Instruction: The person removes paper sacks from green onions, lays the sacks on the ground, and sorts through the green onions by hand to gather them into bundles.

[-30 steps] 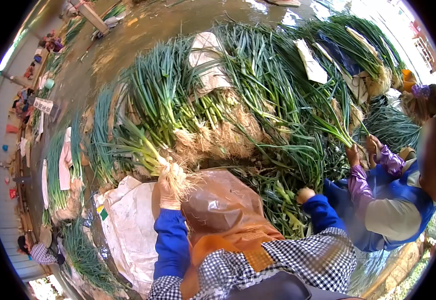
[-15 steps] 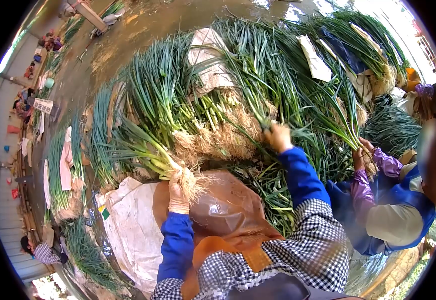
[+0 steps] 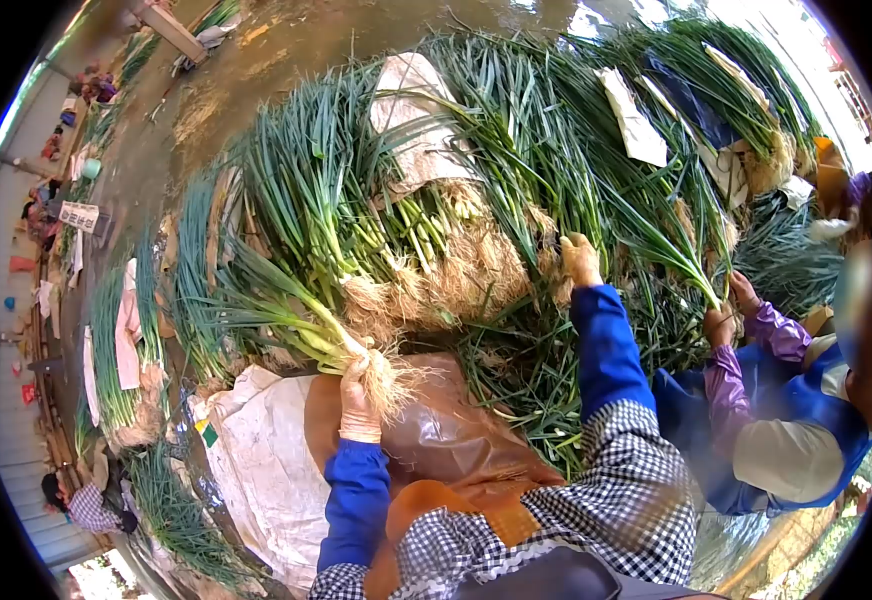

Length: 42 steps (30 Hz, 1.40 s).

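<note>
My left hand (image 3: 358, 402) is closed round the white stems of a bunch of green onions (image 3: 324, 335). Their pale, stringy roots spill over to the right of my fingers, and the leaves fan out up and to the left. My right hand (image 3: 581, 262) is further out, at the edge of the large heap of green onions (image 3: 306, 180), beside some hanging roots. Its fingers are curled; whatever is in them is hidden.
A brown apron (image 3: 446, 400) covers my lap next to a pale sack (image 3: 266, 430). Cut leaves (image 3: 526, 380) lie beneath my right arm. To the right, a co-worker in purple sleeves (image 3: 731, 385) holds green onions. A beige cloth (image 3: 416, 120) lies on the heap.
My right hand has moved slightly up and right, away from the blurred leaves it was among, to the edge of the heap. My left hand keeps its bunch in nearly the same place.
</note>
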Each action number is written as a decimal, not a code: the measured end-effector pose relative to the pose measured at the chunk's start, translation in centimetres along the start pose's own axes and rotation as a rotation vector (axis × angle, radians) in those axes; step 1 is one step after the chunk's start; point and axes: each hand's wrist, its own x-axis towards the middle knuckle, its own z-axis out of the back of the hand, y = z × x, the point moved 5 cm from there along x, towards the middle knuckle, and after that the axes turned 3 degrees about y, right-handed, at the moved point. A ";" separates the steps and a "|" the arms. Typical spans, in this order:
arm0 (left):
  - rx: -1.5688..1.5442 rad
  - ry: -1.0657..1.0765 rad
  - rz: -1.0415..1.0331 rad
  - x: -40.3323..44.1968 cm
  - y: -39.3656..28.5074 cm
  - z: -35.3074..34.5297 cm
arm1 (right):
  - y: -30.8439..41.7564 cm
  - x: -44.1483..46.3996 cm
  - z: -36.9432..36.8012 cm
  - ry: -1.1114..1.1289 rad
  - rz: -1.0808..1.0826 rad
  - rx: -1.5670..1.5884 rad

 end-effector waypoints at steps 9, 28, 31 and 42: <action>-0.034 0.052 0.018 0.2 -0.1 0.1 | 5.8 3.7 -4.0 0.498 0.008 1.096; -0.204 0.361 0.061 -2.6 0.1 -2.0 | 17.3 -7.7 -1.3 0.351 0.265 0.046; -0.067 0.337 0.145 -4.6 4.3 -4.0 | 17.5 -8.8 -0.2 0.606 0.147 0.634; 0.020 0.065 0.242 -4.9 13.7 -4.8 | 16.9 -18.4 -3.9 0.597 0.077 0.792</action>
